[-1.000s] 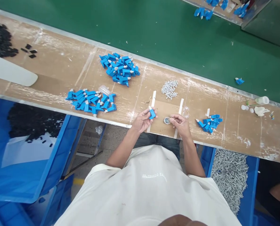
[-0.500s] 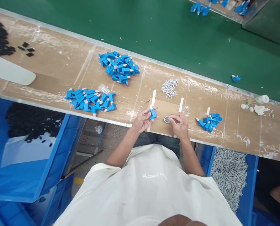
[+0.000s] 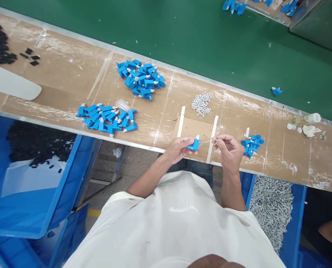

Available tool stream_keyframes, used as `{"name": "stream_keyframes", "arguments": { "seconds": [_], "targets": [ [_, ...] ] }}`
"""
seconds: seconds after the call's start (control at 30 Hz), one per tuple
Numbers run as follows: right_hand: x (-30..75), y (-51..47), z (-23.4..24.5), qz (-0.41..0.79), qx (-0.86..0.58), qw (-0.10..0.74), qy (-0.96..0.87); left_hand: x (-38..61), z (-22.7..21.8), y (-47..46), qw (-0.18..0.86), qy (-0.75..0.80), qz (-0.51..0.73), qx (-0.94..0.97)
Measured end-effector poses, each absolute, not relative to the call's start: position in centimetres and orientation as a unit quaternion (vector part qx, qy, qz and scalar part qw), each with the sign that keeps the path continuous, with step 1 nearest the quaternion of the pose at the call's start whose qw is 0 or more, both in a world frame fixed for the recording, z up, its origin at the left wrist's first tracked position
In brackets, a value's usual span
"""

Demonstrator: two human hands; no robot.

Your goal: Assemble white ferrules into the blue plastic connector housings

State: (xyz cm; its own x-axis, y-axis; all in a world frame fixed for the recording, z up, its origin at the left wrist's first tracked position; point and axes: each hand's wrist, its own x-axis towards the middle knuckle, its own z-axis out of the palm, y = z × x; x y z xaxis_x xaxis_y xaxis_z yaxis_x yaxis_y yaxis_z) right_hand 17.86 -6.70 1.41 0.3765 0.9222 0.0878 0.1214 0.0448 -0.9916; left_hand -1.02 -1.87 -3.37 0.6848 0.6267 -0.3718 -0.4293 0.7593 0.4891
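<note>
My left hand (image 3: 179,149) grips a blue plastic part (image 3: 193,144) that has a white tip pointing up. Between the thumb and fingers of my right hand (image 3: 229,150) is a thin wooden stick (image 3: 208,141), its far end close beside the blue part; whether it touches I cannot tell. Behind the blue part a small round dish (image 3: 201,143) shows only partly. Both hands are over a cardboard sheet (image 3: 195,128) held down by white tape strips. A little heap of small grey-white pieces (image 3: 201,104) lies beyond the sheet.
Heaps of blue parts lie on the bench at the left (image 3: 107,118), further back (image 3: 142,80) and at the right (image 3: 252,144). A clear cup (image 3: 123,105) rests by the left heap. Blue bins (image 3: 40,212) stand below the bench. A green surface (image 3: 168,33) runs behind.
My left hand has moved right with the blue part, now in front of the dish. My right hand has moved right, away from the dish, and the stick in it now shows.
</note>
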Motion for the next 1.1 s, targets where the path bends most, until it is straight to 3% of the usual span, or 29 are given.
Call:
{"name": "stream_keyframes", "arguments": {
  "seconds": [0.17,0.5,0.73,1.1],
  "targets": [
    [16.3,-7.4,3.1,0.277,-0.595,0.581,-0.481,-0.9,-2.8,-2.0,0.898,0.277,0.280,0.194],
    [16.1,-7.5,2.3,0.227,-0.599,0.513,-0.572,-1.1,-2.4,-2.1,0.896,0.281,0.276,0.206],
    [15.8,-7.1,3.1,0.113,-0.574,0.472,-0.659,-1.0,-2.6,-2.1,0.893,0.278,0.280,0.216],
    [17.1,-6.8,2.0,0.197,-0.633,0.472,-0.581,-2.1,-3.7,-1.2,0.888,0.280,0.319,0.178]
  ]
}}
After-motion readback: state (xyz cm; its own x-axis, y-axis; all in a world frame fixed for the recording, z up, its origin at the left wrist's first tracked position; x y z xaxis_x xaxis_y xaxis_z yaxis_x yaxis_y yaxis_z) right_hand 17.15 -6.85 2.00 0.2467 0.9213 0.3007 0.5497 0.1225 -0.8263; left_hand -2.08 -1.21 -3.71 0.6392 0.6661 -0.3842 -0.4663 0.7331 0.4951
